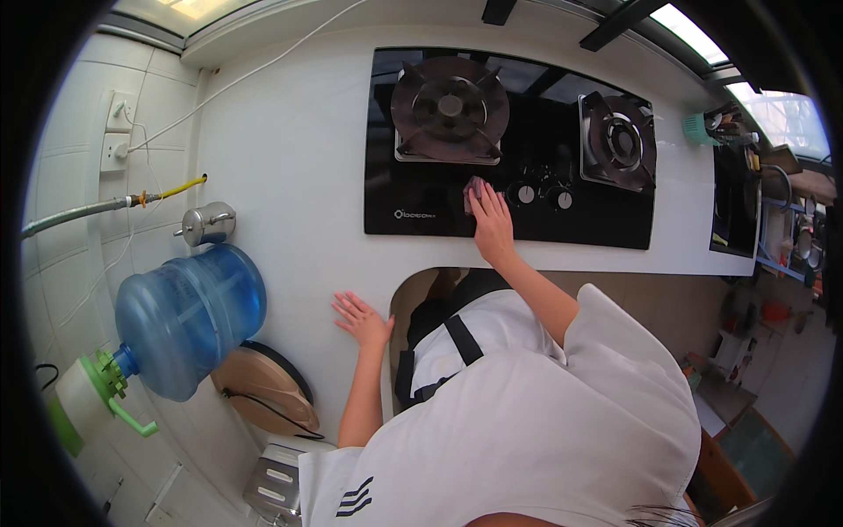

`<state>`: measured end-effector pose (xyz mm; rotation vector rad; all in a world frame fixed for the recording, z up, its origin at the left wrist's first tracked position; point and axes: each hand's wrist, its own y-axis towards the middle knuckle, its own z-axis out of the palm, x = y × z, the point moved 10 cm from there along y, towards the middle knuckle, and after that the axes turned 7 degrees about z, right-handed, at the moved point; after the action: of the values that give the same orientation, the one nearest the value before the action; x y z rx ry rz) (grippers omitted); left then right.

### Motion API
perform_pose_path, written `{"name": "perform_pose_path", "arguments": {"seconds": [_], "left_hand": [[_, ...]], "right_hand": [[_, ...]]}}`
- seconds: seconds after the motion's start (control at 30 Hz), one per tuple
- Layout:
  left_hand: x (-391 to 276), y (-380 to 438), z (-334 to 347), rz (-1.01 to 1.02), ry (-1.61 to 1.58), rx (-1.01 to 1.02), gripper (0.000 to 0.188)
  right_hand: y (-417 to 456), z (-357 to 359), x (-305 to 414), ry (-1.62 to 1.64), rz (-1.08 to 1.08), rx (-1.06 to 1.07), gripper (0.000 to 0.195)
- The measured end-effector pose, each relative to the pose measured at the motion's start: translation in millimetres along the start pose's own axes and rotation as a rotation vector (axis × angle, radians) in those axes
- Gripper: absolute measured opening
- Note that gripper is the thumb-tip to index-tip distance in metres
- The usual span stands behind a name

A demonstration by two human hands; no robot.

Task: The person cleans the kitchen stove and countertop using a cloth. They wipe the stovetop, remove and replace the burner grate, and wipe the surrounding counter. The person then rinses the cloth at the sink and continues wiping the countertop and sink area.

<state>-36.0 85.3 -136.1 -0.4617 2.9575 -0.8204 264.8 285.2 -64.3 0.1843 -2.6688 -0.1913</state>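
My right hand (494, 221) presses a small purplish cloth (472, 195) against the black glass of a two-burner gas hob (421, 191). The cloth lies left of the two control knobs (543, 195) and in front of the large left burner (450, 105). Part of it is hidden beneath my fingers. My left hand (361, 321) is spread, palm down, on the white countertop (296, 197) near its curved front edge. It holds nothing. Farther right on the hob sits the smaller burner (621, 139) with its dark pan support.
Left of me stand a blue water bottle (191, 316) with a green-and-white pump (92, 395), a lidded steel pot (209, 224) and a round tan appliance (267, 392). A white cable (263, 66) crosses the counter from a wall socket (115, 151). A turquoise basket (698, 130) holds utensils at far right.
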Motion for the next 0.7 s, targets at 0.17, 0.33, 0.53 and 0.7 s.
{"name": "perform_pose_path", "arguments": {"seconds": [0.17,0.33,0.53,0.7], "left_hand": [[-6,7,-1,0.003,0.023,0.048,0.132],[-2,3,1,-0.01,0.045,0.056,0.133],[-4,5,3,-0.023,0.095,0.056,0.134],[-1,4,6,-0.026,0.136,0.031,0.133]], "right_hand": [[16,40,73,0.133,-0.174,0.076,0.049],[-47,7,6,-0.06,-0.086,0.182,0.055],[21,8,6,0.011,0.157,-0.075,0.054],[-14,37,66,0.164,-0.246,0.157,0.052]]}}
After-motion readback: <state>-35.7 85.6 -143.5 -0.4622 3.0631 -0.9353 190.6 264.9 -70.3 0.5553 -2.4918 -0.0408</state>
